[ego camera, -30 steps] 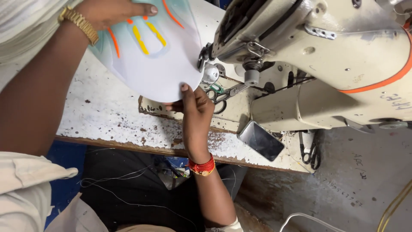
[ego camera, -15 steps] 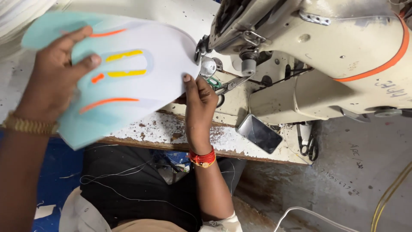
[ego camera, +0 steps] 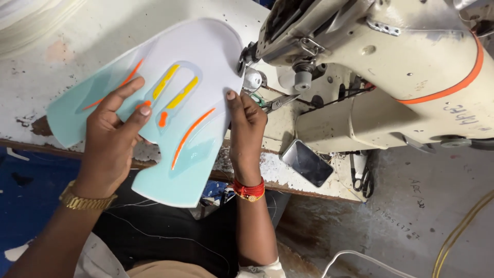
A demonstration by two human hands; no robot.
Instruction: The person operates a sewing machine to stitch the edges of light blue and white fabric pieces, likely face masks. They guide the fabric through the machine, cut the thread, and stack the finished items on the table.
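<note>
Left hand spread flat on a white and pale-blue shoe upper panel with yellow and orange stripes, grip open, fingers apart. Right hand pressing the panel's edge near the sewing machine, grip closed on that edge. Panel lying over the worn counter, beside a phone and scissors.

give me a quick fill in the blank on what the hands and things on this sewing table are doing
1. The left hand lies flat on the white and pale blue shoe upper panel, which has yellow and ____ stripes.
2. The right hand wears a ____ thread band at the wrist.
3. A dark phone lies on the table below the cream ____ machine.

Missing words: orange; red; sewing
</note>
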